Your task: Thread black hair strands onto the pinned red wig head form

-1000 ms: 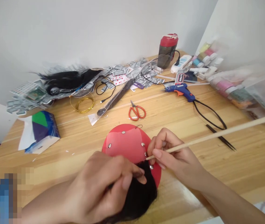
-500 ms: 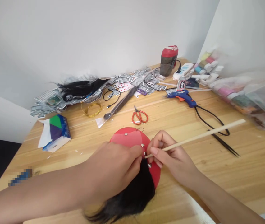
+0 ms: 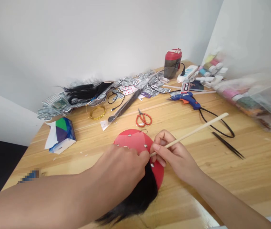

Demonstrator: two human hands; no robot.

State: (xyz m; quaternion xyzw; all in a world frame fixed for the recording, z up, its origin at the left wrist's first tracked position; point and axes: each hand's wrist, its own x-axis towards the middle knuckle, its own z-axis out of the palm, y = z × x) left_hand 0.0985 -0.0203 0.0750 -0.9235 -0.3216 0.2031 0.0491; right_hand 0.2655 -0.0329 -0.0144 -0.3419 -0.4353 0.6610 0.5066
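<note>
The red disc (image 3: 158,169) lies with room between it and the table's left edge (image 3: 30,155), the right hand (image 3: 172,154) pinching a stick (image 3: 194,132), the left hand (image 3: 125,170) curled over black hair (image 3: 141,197), its hold unclear.

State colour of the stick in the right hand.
The stick is pale beige; it shows best in the head view.

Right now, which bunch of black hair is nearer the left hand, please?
The near bunch, under the left hand and overlapping the red disc; the far bunch lies by the cards.
</note>
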